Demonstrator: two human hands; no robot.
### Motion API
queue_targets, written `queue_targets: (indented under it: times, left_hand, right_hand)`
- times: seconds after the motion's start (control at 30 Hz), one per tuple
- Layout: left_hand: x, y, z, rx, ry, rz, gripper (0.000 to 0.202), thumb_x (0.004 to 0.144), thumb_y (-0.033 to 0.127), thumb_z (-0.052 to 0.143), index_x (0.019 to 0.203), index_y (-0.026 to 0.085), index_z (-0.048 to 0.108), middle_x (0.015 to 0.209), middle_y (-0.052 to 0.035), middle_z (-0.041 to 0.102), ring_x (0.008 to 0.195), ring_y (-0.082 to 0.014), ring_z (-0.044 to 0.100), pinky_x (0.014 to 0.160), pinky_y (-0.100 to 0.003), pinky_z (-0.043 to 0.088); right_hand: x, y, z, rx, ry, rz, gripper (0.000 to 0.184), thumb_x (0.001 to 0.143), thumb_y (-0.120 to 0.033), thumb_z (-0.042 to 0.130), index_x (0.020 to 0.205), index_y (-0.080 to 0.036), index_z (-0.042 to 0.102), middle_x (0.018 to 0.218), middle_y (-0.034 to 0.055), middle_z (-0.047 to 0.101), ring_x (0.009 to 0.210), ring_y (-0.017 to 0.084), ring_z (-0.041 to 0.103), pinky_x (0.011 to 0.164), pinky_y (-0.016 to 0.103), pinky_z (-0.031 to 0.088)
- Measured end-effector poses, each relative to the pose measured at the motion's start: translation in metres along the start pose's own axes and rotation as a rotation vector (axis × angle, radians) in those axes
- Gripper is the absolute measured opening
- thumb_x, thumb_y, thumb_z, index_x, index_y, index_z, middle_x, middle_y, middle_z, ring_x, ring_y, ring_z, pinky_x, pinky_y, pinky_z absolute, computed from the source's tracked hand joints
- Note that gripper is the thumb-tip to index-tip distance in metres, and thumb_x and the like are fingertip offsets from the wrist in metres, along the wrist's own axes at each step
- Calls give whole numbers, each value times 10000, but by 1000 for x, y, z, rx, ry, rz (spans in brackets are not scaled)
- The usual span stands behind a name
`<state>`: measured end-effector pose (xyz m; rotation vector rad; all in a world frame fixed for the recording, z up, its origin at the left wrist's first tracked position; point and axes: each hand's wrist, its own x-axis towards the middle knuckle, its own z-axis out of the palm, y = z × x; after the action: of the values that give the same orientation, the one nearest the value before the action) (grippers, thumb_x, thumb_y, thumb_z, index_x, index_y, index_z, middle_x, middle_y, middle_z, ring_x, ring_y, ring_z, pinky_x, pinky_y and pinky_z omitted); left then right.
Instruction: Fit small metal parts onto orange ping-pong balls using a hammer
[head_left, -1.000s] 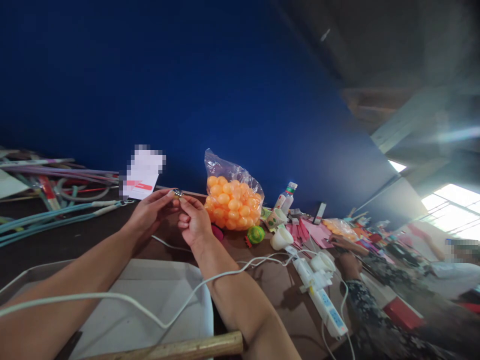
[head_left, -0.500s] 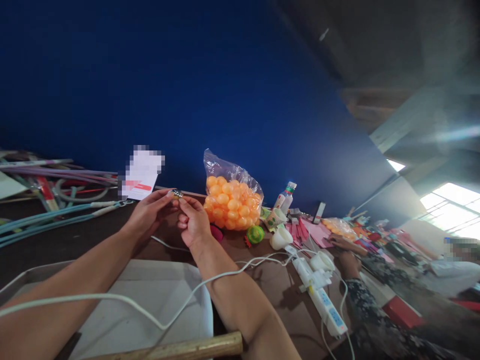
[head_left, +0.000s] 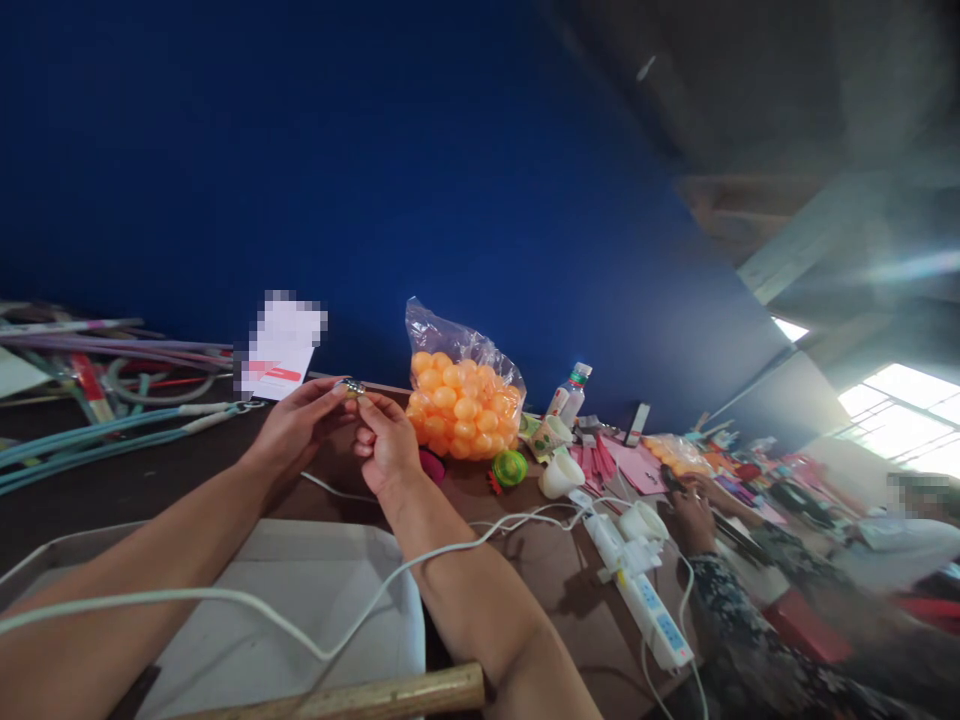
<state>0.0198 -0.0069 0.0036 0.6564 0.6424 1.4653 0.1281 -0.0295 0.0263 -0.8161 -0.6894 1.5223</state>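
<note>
My left hand [head_left: 300,425] and my right hand [head_left: 388,435] meet above the brown table, left of a bag of orange balls. Between their fingertips they pinch a small shiny metal piece [head_left: 352,387]; the fingers cover most of it, so its kind cannot be made out. Clear plastic wraps the orange balls [head_left: 465,408]. Below my forearms lies a white tray [head_left: 292,560], with a wooden stick [head_left: 420,692] across its near edge. A white cable [head_left: 247,597] runs over both forearms.
Blue cords [head_left: 150,430] and other strips lie at left, near a pale blurred card [head_left: 289,345]. Rightward are a green coiled item [head_left: 510,468], a white tape roll [head_left: 561,475], a bottle [head_left: 571,393] and a power strip [head_left: 652,610]. A co-worker's hands [head_left: 694,515] work at far right.
My hands stay in nearly the same place with the metal piece between them. At right, the co-worker's hands have shifted slightly and come closer together.
</note>
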Motion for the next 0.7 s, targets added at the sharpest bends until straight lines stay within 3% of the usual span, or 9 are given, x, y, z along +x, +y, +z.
queue_targets:
  times: [0.33, 0.7]
  left_hand:
    - [-2, 0, 0, 8, -19, 3, 301, 677, 241, 805, 934, 129, 696, 845, -37, 736, 713, -107, 676, 714, -200, 561]
    - [-1, 0, 0, -23, -38, -23, 274, 683, 236, 800, 903, 132, 675, 736, -5, 693, 681, -102, 665, 665, -180, 560]
  right_hand:
    - [-1, 1, 0, 27, -20, -25, 150, 696, -198, 711, 814, -188, 620, 695, -30, 677, 391, 15, 310, 366, 139, 182]
    - [2, 6, -2, -2, -18, -92, 191, 668, -238, 730, 813, -191, 614, 703, -18, 686, 382, 17, 328, 355, 144, 198]
